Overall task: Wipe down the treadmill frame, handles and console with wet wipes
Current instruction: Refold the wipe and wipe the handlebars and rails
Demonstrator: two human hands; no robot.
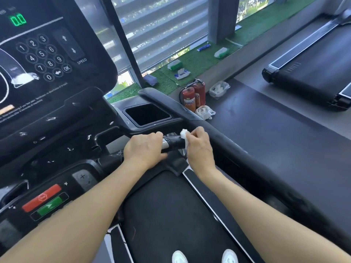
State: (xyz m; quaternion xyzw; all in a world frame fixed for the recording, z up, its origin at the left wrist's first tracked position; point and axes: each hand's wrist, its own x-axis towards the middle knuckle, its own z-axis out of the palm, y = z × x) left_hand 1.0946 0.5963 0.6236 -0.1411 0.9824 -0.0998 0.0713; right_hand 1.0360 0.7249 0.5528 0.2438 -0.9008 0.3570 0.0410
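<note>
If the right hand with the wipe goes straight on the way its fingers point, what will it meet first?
Probably the left hand: the right hand presses the wipe on the grip bar, fingers pointing along it leftward.

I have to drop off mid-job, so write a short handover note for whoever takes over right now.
Left hand: grips the handle bar, steadying it.
Right hand: holds a white wipe wrapped on the same bar, beside the left hand.
Spare wipe packs lie on the green ledge by the window.
Done: cannot tell which parts are already clean.
Left: finish this bar; the console shows a white smear near the keypad.
</note>
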